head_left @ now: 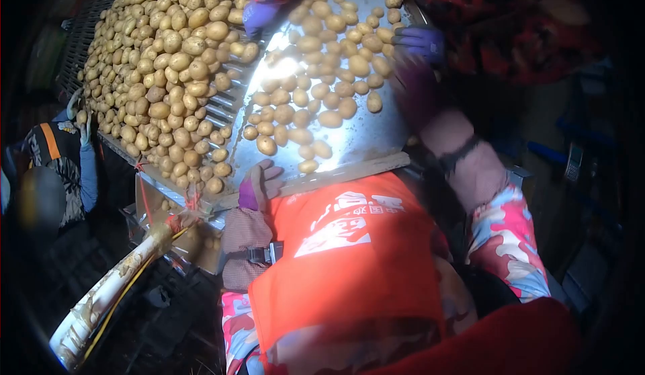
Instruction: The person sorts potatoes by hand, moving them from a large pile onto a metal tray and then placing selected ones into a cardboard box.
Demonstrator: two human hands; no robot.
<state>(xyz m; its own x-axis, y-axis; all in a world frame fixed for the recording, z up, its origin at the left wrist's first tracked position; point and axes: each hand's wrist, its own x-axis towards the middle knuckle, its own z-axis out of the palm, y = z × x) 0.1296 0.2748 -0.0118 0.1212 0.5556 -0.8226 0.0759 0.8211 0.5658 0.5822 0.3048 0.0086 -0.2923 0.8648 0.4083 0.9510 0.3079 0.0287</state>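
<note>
My left hand (261, 183), in a purple and grey glove, rests at the near left corner of the metal tray (369, 136), fingers stretched out and nothing in them. Loose potatoes (329, 118) lie scattered over the tray's shiny surface, the closest ones just past those fingers. My right hand (413, 82), in a dark purple glove, is at the tray's right edge beside the potatoes. Motion smears its fingers. A big heap of potatoes (168, 72) covers the slatted rack (222, 109) to the left of the tray.
Across the tray, another person's purple-gloved hands (259, 17) reach in from the far side. A second person (60, 153) stands at the heap's left. A white pipe (111, 294) slants up from the lower left, meeting the rack's front corner above a carton (198, 247).
</note>
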